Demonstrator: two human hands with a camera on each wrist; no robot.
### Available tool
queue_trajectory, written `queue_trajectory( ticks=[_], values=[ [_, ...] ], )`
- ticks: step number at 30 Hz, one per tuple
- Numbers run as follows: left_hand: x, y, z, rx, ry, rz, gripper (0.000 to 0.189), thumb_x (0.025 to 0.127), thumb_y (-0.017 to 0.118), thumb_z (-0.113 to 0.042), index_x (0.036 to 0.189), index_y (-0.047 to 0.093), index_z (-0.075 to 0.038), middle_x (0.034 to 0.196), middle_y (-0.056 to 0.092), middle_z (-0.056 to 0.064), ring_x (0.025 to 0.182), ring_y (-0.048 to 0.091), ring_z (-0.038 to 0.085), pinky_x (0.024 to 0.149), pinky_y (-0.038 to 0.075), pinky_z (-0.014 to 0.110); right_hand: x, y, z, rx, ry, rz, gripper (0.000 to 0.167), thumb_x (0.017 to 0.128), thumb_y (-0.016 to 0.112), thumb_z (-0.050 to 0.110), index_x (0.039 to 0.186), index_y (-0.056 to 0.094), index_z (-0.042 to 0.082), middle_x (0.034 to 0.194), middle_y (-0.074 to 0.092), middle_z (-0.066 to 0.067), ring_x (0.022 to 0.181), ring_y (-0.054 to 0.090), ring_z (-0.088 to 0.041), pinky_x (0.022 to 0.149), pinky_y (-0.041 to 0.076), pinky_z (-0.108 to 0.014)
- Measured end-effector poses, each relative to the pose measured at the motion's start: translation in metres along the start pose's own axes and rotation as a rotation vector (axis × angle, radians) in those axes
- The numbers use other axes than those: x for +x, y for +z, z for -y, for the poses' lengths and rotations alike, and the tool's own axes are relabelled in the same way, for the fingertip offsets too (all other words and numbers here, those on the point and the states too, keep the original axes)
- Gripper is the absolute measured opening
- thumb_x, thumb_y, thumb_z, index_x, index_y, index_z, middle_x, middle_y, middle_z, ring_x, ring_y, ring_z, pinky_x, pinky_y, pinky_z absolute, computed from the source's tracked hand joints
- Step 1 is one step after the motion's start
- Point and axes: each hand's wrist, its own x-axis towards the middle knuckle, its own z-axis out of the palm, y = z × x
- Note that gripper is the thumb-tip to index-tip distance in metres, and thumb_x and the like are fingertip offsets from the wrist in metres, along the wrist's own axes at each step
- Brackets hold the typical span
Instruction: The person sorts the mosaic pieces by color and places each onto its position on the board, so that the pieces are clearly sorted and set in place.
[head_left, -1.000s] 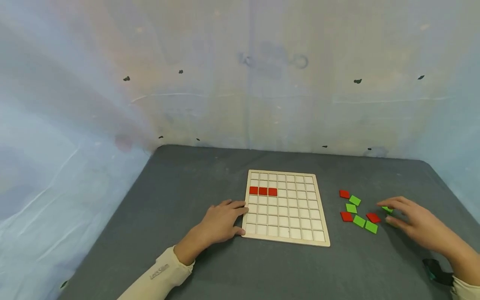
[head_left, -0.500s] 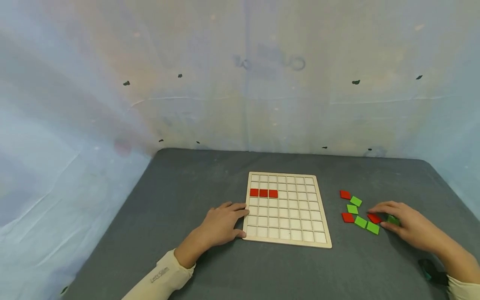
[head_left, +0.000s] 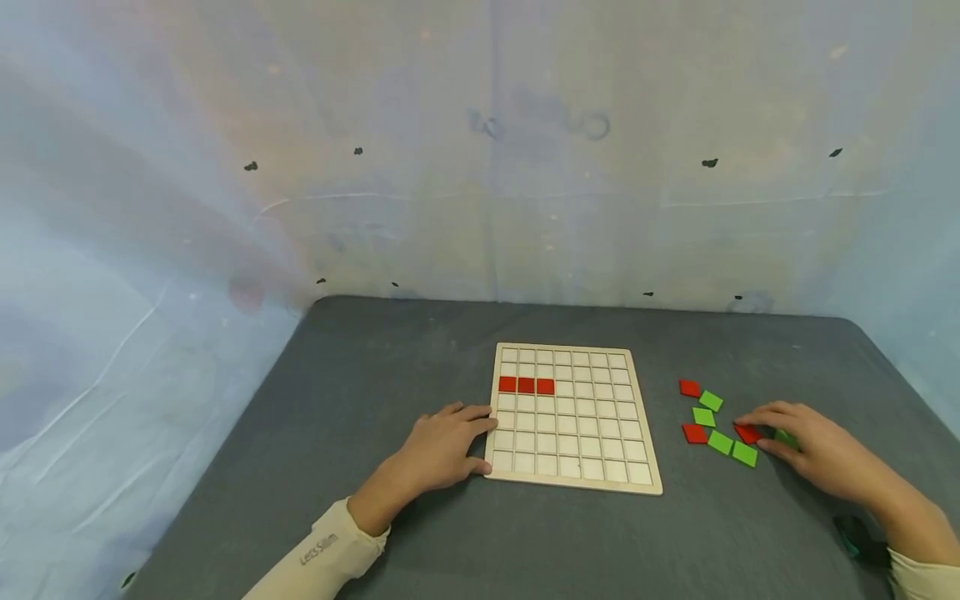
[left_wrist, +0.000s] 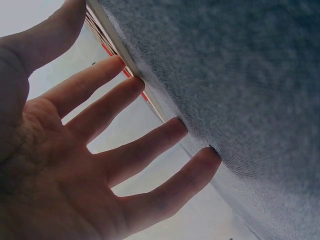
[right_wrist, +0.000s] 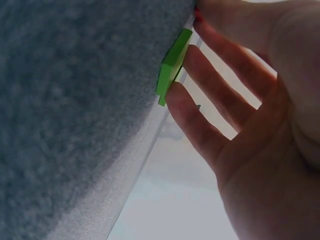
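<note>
A square wooden grid board [head_left: 573, 485] lies on the dark table, with red tiles [head_left: 527, 385] side by side at the left of one row. My left hand [head_left: 441, 446] rests at its left edge, fingers spread and thumb at the near corner. Right of the board, my right hand [head_left: 819, 448] reaches down and pinches a red square tile [head_left: 747, 434] between thumb and index finger. Under that palm sits a green tile [head_left: 785, 438], partly hidden; the right wrist view shows green tile edges [right_wrist: 172, 65] close to the other fingertips.
Several loose green tiles [head_left: 721, 442] and two red ones [head_left: 694, 433] lie between the board and my right hand. A pale sheet [head_left: 495, 200] with dark spots hangs behind the table [head_left: 390, 358] and along its sides.
My right hand has moved left from the green tile to the red one, and its thumb and index finger have closed on it. The left hand stays at the board's edge.
</note>
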Motion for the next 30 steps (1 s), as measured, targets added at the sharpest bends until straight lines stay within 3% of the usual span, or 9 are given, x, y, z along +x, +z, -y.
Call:
queue_trajectory(
  ticks=[30],
  values=[
    [0.0025, 0.0005, 0.0057, -0.069, -0.015, 0.032, 0.064, 0.082, 0.079, -0.043, 0.14, 0.06, -0.021, 0.151, 0.051, 0.0, 0.14, 0.045, 0.039, 0.096, 0.041, 0.073, -0.0025, 0.0009, 0.0073, 0.006, 0.035, -0.027, 0.037, 0.079, 0.081, 0.01, 0.114, 0.073, 0.021, 0.108, 0.066, 0.006, 0.095, 0.063, -0.019, 0.074, 0.054, -0.034]
  ],
)
